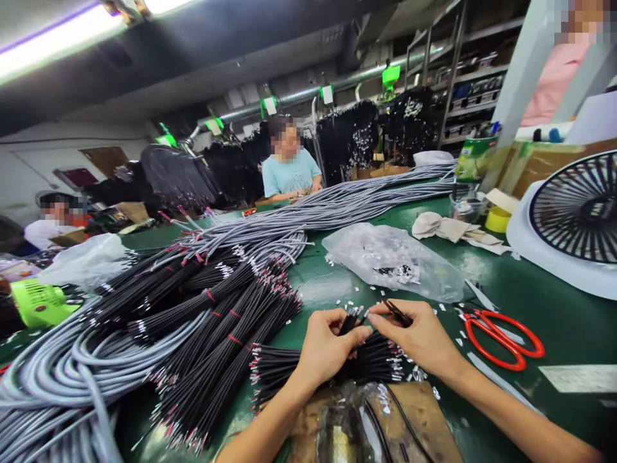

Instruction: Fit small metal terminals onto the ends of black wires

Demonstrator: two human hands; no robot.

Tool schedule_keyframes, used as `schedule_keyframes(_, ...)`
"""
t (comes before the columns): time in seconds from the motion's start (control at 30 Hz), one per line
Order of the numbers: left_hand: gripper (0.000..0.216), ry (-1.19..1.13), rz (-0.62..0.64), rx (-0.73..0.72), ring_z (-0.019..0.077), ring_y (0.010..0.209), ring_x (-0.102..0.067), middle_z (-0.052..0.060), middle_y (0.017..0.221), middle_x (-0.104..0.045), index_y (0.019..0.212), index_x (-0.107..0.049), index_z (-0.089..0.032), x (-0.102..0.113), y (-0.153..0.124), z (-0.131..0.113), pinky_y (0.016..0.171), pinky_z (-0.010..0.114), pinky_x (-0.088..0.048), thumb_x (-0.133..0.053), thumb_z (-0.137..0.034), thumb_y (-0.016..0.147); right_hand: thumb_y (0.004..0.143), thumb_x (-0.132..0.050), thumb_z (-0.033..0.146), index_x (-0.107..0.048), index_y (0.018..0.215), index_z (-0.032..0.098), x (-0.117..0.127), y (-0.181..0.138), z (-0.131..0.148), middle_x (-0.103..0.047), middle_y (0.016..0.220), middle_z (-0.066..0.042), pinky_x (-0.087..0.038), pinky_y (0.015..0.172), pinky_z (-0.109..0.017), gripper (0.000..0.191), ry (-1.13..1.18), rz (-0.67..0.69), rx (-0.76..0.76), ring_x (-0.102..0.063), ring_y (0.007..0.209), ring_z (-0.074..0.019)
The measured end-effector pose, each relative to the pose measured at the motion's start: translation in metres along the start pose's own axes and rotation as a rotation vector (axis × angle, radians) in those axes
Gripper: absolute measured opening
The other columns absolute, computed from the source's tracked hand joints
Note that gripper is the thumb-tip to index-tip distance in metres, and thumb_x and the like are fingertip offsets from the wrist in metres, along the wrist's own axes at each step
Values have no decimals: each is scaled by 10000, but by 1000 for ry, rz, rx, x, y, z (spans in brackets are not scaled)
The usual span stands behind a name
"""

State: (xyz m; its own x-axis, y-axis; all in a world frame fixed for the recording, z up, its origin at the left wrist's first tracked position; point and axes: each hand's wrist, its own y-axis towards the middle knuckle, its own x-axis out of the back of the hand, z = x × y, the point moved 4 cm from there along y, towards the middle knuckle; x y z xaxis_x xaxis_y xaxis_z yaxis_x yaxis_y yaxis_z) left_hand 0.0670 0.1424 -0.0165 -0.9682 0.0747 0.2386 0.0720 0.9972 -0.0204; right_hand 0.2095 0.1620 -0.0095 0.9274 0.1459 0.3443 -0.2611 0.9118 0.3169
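My left hand (322,350) is closed round a few short black cables (351,319), their ends pointing up. Close beside it, my right hand (424,334) holds what looks like dark tweezers (398,313) against its palm. The thumb and forefinger of that hand pinch near a cable end; the tiny piece there is too small to make out. Beneath both hands lies a bundle of black cables (274,370) with stripped red and white ends. A worn wooden block (434,411), with tape and loose black cable pieces on it, sits in front of me.
Scissors with red handles (518,341) lie at right, near a white fan (523,231). A clear plastic bag (393,257) and scattered small white bits lie ahead. Black cable bundles (207,360) and grey cables (91,360) fill the left. A person (292,170) sits across the table.
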Motion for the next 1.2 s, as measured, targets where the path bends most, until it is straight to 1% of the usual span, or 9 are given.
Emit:
schedule_keyframes(0.1, 275, -3, -2, 5, 55, 379, -380, -58, 432, -402, 525, -456, -139, 0, -1, -1, 391, 185, -300, -641, -304, 645, 734, -566, 298, -705, 704, 162, 2, 0, 1, -568, 538, 12, -314, 431, -213, 196, -20, -18, -9, -404, 471, -93)
schedule_keyframes(0.23, 273, -29, -2, 15, 55, 380, -379, -54, 432, -415, 513, -459, -137, -2, -1, -1, 388, 184, -324, -650, -290, 633, 722, -572, 312, -720, 792, 153, 1, 0, -1, -616, 584, -7, -341, 442, -222, 228, -2, -18, -56, -442, 481, -106)
schedule_keyframes(0.37, 203, -94, 25, 26, 60, 388, -404, -50, 475, -452, 653, -567, -112, -4, -1, 0, 394, 190, -361, -640, -302, 659, 733, -551, 316, -714, 829, 146, 0, 1, -2, -651, 626, -23, -416, 489, -237, 254, 10, 10, -73, -550, 543, -144)
schedule_keyframes(0.43, 216, -111, 12, 20, 64, 387, -420, -48, 489, -459, 689, -582, -105, -3, 0, 0, 395, 194, -375, -637, -313, 668, 746, -546, 338, -708, 852, 154, 2, 2, 1, -667, 667, -31, -444, 517, -245, 266, -76, -9, -45, -584, 583, -161)
schedule_keyframes(0.57, 226, -99, -105, -4, 73, 389, -458, -41, 481, -466, 621, -548, -105, 2, 1, -2, 393, 188, -375, -649, -304, 657, 786, -523, 414, -639, 1059, 217, 7, 0, 8, -671, 911, -36, -473, 648, -272, 355, -292, -82, 63, -614, 728, -172)
schedule_keyframes(0.7, 241, -104, -188, 1, 75, 397, -475, -39, 495, -483, 588, -521, -116, 7, 0, -2, 394, 188, -388, -680, -295, 616, 837, -478, 410, -640, 1042, 295, 5, -4, 7, -646, 811, 5, -445, 647, -257, 285, -346, -47, 108, -603, 731, -150)
schedule_keyframes(0.9, 268, -99, -217, -15, 67, 398, -455, -53, 473, -457, 540, -484, -133, 7, -1, -1, 403, 185, -387, -698, -283, 598, 839, -484, 394, -670, 968, 326, 4, -6, 8, -651, 746, 34, -416, 598, -244, 237, -348, -23, 87, -600, 662, -129)
schedule_keyframes(1.0, 264, -125, -191, -9, 75, 392, -466, -51, 455, -467, 551, -497, -133, 7, -1, -1, 408, 189, -386, -696, -296, 611, 834, -490, 389, -677, 953, 330, 6, -6, 9, -659, 739, 35, -414, 585, -244, 229, -353, -25, 81, -603, 653, -132)
schedule_keyframes(1.2, 318, -162, 34, -48, 80, 403, -473, -21, 473, -506, 615, -557, -113, 6, 1, -5, 430, 197, -383, -624, -411, 701, 816, -506, 411, -695, 916, 309, 10, -3, 4, -679, 773, 16, -452, 628, -261, 238, -280, -15, 30, -618, 690, -153)
